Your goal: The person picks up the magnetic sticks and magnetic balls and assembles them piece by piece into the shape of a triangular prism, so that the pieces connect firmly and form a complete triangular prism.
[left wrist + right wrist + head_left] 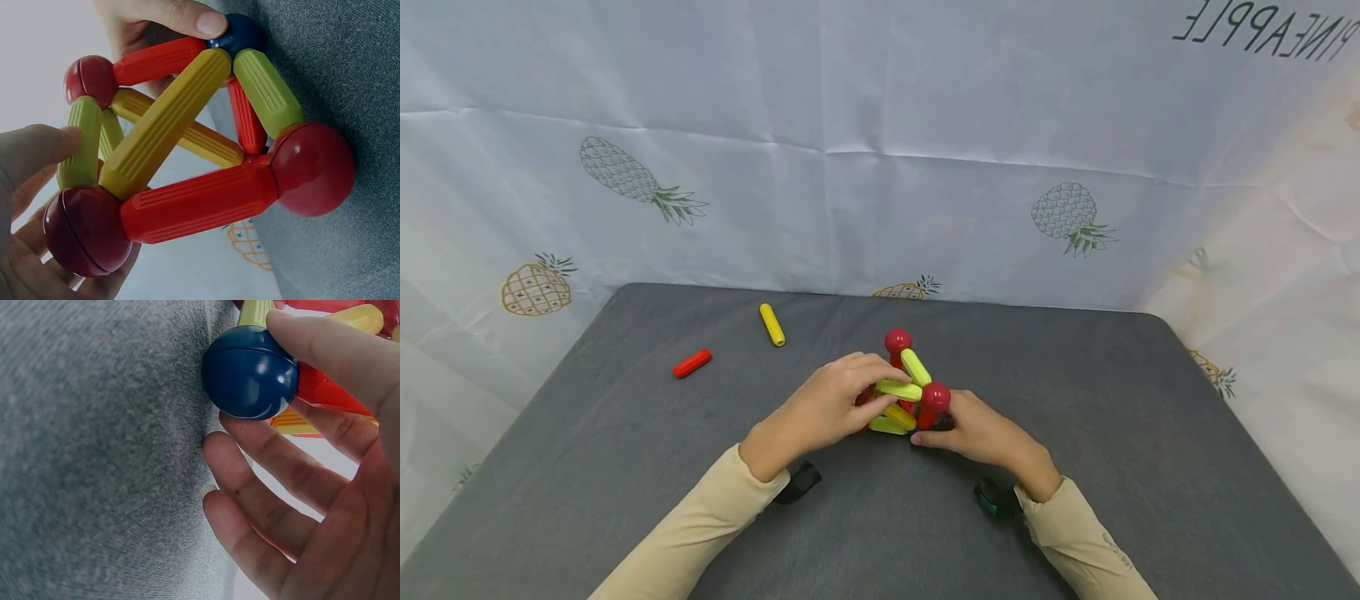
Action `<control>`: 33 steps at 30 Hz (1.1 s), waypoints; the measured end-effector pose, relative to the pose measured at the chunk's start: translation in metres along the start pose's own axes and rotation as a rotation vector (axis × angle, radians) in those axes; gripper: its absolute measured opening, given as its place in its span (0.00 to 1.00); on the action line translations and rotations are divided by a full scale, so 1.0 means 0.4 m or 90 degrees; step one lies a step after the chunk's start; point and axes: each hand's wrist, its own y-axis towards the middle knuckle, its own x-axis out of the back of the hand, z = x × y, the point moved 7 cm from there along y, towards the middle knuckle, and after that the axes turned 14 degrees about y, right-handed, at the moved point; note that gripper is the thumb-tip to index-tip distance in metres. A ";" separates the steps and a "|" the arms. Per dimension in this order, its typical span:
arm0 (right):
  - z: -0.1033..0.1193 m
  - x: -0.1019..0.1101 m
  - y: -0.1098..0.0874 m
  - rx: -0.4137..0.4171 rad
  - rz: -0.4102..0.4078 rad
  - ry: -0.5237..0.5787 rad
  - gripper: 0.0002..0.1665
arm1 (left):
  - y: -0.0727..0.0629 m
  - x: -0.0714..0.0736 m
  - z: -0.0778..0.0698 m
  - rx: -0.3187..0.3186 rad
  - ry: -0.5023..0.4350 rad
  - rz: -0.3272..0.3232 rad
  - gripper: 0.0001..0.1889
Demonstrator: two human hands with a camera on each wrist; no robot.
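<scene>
A frame of magnetic building rods and balls, with red, yellow and yellow-green rods, stands on the table between both hands. My left hand (pixel 831 396) pinches the upper yellow-green rod (pixel 898 390) between thumb and fingers. That rod runs between two red balls, one of them (pixel 936 397) on the right side. My right hand (pixel 981 427) holds the blue ball (pixel 244 375) at the frame's low right corner, thumb on one side and index finger on the other. In the left wrist view, a yellow rod (pixel 165 122) slants from the blue ball to a dark red ball (pixel 87 231).
A loose yellow rod (pixel 772 325) lies at the back, left of the frame. Farther left is a loose red rod (pixel 692 364). The dark grey tabletop (pixel 625 467) ends at a white pineapple-print cloth (pixel 865 225) behind it.
</scene>
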 end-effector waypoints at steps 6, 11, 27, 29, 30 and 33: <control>0.000 0.000 0.000 0.002 0.003 0.000 0.23 | -0.004 -0.006 0.014 0.020 -0.004 0.008 0.13; -0.001 0.000 0.001 0.001 0.004 0.000 0.22 | -0.007 -0.010 0.019 0.022 0.003 0.008 0.13; 0.004 0.000 0.001 -0.027 0.002 -0.015 0.27 | -0.047 0.013 0.064 0.106 -0.036 0.121 0.22; 0.003 0.001 0.001 -0.026 0.000 -0.019 0.27 | -0.047 0.013 0.062 0.105 -0.037 0.120 0.22; 0.002 0.001 0.001 -0.025 -0.002 -0.021 0.27 | -0.046 0.012 0.061 0.103 -0.034 0.119 0.22; 0.002 0.003 0.001 -0.025 -0.007 -0.027 0.26 | -0.045 0.010 0.058 0.096 -0.025 0.117 0.21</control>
